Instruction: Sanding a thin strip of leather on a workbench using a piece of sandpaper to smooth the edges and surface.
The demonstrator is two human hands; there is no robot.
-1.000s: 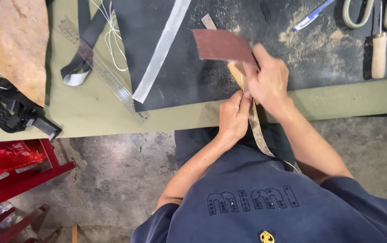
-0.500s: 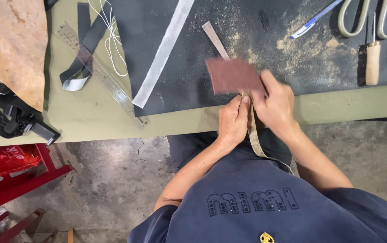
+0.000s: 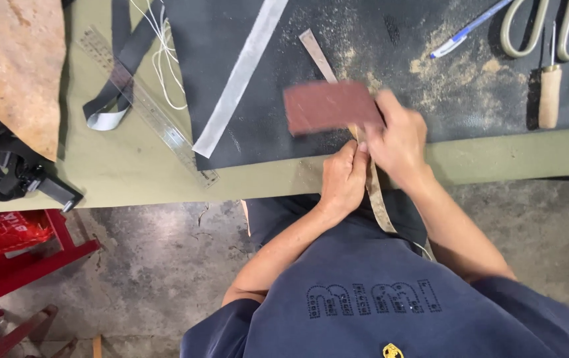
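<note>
Head view, looking down over the front edge of the tabletop [image 3: 496, 159].

Item: tan strap [image 3: 376, 192], long, narrow, flat, pale brown, with a lighter face. Long axis runs from upper left to lower right: the far end lies on the dark mat [image 3: 337, 40] pointing away from the person, the near part crosses the tabletop edge and hangs down over the lap. Middle section is hidden under the hands.

Item: sandpaper sheet [image 3: 327, 106], reddish-brown, rectangular, slightly blurred, lying flat over the strap on the mat, long side roughly across the strap.

Right hand [image 3: 400, 142]: closed on the right edge of the sandpaper sheet, fingers over the top of it.

Left hand [image 3: 343, 180]: fingers curled, pinching the strap at the tabletop edge, touching the right hand.

Surroundings: tan dust scattered on the mat around the strap; grey strip [image 3: 241, 73] lying diagonally to the left; clear ruler [image 3: 149, 106] beside it; blue pen [image 3: 470, 28], scissors [image 3: 549, 26] and wooden-handled awl [image 3: 549, 93] at upper right, well apart from the hands.
</note>
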